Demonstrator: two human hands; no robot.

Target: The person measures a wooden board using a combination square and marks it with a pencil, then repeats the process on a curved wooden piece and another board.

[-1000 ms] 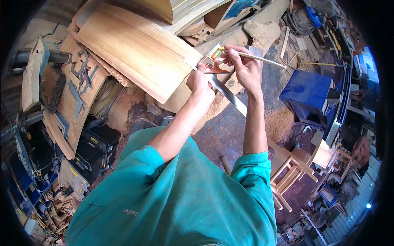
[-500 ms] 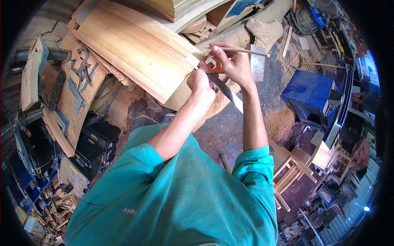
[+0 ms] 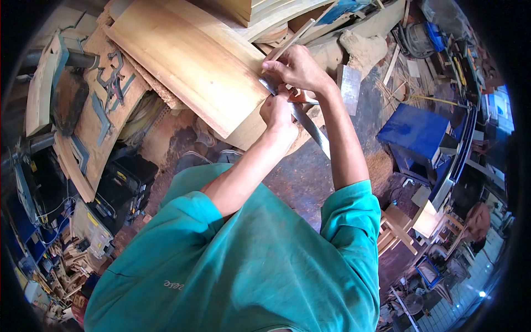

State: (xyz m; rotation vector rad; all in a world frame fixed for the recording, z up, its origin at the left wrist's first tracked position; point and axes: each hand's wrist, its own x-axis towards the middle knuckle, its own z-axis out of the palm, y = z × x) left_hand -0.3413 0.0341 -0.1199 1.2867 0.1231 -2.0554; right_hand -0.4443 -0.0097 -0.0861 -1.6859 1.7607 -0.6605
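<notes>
My left hand [image 3: 277, 110] is closed around a long, shiny metal blade [image 3: 313, 134] with an orange part [image 3: 300, 98] beside the fingers. The blade slants down to the right and passes behind my right forearm. Another shiny metal end [image 3: 267, 86] shows above the left fist, over the board's corner. In my closed right hand [image 3: 298, 67] is a thin wooden stick [image 3: 296, 37], pointing up and to the right. Its lower end is near the board's edge. Left of both hands lies a wide, smooth wooden board [image 3: 182, 61].
Stacked timber [image 3: 287, 14] borders the board at the back. A metal plate [image 3: 348, 88] is right of my hands, with a blue cabinet [image 3: 415, 130] beyond it. Clamps [image 3: 113, 88] lie on the left, above black tool cases [image 3: 127, 180]. A wooden stool [image 3: 395, 232] stands at right.
My right hand has turned and moved slightly up and left, swinging the stick from pointing right to pointing up and right. The left hand has shifted slightly right and down with the blade.
</notes>
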